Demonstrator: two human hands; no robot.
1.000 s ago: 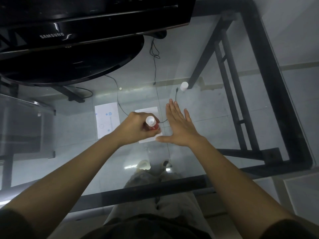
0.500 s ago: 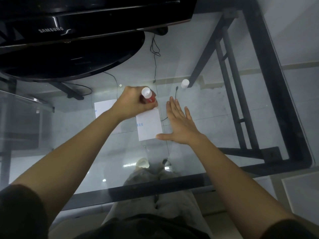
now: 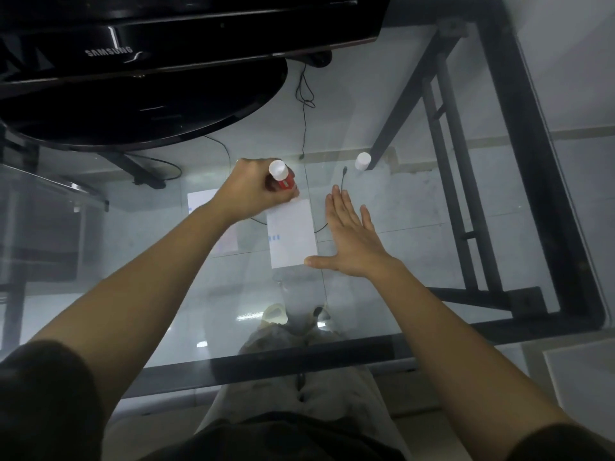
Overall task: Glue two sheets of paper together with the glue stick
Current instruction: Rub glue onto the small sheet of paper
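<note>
A small white sheet of paper [image 3: 292,233] lies on the glass table. My left hand [image 3: 258,191] grips a red glue stick [image 3: 283,177] with a white end, held upside down at the sheet's far left corner. My right hand [image 3: 351,239] lies flat on the glass just right of the sheet, fingers spread, thumb at the sheet's near right corner. A second white sheet [image 3: 203,207] lies further left, mostly hidden behind my left forearm. The glue stick's white cap [image 3: 362,161] stands on the glass beyond my right hand.
A black Samsung monitor [image 3: 166,44] and its round base [image 3: 149,104] fill the far left of the table. The glass table [image 3: 416,207] has a black metal frame [image 3: 532,161] along the right and near edges. Cables run behind the sheet.
My left hand moved the glue stick from the sheet's near part up to its far edge, uncovering most of the sheet. My right hand stayed flat in place.
</note>
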